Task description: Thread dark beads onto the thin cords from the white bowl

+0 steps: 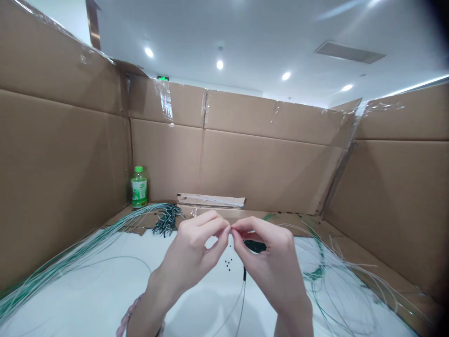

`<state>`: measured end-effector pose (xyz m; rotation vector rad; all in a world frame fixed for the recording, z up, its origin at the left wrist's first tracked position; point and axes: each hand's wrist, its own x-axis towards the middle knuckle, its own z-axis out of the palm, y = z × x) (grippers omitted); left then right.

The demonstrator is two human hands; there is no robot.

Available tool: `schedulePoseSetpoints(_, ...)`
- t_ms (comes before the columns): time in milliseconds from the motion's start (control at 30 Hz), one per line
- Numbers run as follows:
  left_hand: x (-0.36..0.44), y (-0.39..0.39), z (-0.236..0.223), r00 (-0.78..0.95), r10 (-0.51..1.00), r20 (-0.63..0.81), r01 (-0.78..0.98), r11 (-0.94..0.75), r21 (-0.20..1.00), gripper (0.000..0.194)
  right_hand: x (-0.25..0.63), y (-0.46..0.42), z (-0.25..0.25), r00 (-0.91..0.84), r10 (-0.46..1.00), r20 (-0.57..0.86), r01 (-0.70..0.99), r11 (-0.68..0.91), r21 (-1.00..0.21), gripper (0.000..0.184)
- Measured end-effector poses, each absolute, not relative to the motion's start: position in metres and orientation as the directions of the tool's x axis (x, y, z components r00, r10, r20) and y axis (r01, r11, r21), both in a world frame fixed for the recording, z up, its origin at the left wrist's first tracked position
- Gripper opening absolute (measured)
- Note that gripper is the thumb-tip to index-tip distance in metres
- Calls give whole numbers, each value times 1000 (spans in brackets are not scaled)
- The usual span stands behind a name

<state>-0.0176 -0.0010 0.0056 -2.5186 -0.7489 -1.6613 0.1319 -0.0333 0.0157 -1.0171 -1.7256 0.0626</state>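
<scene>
My left hand (187, 255) and right hand (270, 262) pinch together at the fingertips, gripping something too small to tell, above loose black beads (228, 264).

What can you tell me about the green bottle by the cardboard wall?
It is a plastic drink bottle standing upright near the back left corner of the cardboard walls. It has a bright green cap and a white and green label, and its contents look pale green. It stands on cardboard, and no hand touches it. The label's writing is too small to read.
</scene>
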Motion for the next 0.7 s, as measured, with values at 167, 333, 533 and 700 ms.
schedulePoseSetpoints(167,-24,-3,13,366,379,850,405,-887,221,20,132,-30,19,-106,691,715,502,658,-562,13)
schedulePoseSetpoints(333,-27,-1,15,375,427,823,331,-891,311,20,128,-29,20,-61,672,738,387,697,-604,10)
schedulePoseSetpoints(533,-27,2,11,250,410,877,382,-874,299,19,140,-33,21,-75,703,708,488,645,-588,13)
schedulePoseSetpoints(700,-21,5,10,261,373,891,386,-886,258,18,158,-32,22,-192,781,594,516,595,-616,22)
